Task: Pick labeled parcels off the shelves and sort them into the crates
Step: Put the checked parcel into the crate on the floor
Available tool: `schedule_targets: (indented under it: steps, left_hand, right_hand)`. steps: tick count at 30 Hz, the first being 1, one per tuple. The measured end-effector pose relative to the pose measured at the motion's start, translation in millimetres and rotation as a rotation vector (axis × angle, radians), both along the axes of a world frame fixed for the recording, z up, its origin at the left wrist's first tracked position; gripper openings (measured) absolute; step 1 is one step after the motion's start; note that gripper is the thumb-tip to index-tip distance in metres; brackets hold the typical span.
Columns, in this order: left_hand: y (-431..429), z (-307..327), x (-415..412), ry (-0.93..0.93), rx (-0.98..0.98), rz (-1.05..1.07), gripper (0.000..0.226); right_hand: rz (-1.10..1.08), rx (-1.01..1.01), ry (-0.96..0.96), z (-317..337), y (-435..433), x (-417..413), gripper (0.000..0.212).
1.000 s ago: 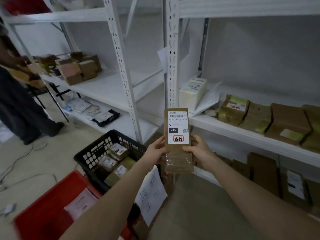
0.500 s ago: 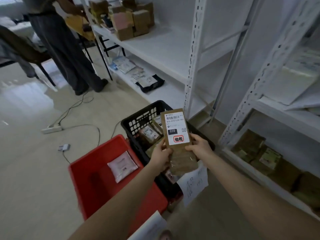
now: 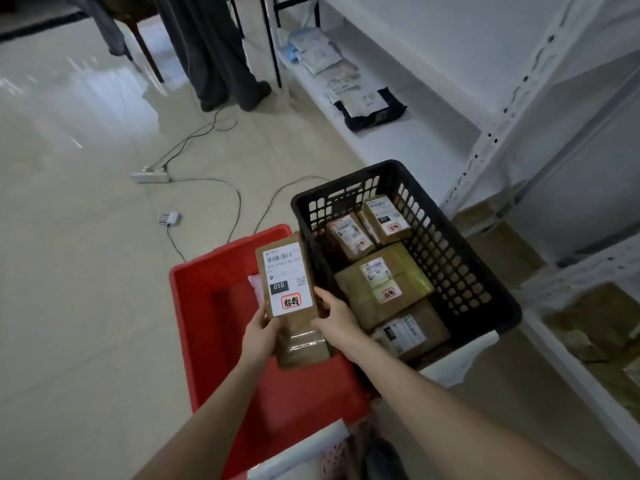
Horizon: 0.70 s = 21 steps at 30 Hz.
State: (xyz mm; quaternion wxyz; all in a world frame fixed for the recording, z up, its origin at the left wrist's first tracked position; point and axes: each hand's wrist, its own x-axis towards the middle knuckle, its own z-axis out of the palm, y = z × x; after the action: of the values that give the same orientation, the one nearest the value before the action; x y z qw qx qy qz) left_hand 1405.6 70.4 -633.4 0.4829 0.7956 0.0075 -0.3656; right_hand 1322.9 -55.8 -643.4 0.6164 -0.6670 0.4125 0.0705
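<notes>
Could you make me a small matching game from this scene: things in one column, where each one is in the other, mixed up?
1. brown cardboard parcel with white label
2. black slotted plastic crate
3. red plastic crate
4. white power strip

A. on the tiled floor
B. has a white packet inside
C. held by left hand and right hand
D. beside the white shelving, holding brown parcels

Pairs: 1-C, 2-D, 3-B, 4-A.

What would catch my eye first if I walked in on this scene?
A brown parcel with a white label, held in the middle of the view by the left hand and right hand. Just below it sits a bright red crate, and to its right a black crate holding four labelled packages.
</notes>
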Motion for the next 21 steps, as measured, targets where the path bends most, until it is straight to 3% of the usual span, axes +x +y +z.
schedule_targets:
  steps: [6,11,21]
  left_hand:
    - [34,-54,11,0.071,0.086,0.145,0.031]
    - [60,-101,32,0.091,0.177,0.136,0.033]
    - [81,-206,119,-0.057,0.358,0.106,0.055]
  right_hand:
    - [0.173,0.001,0.058,-58,30,31,0.074]
    - [0.225,0.070,0.132,-108,54,56,0.074]
    - [0.194,0.130,0.144,-210,82,156,0.079]
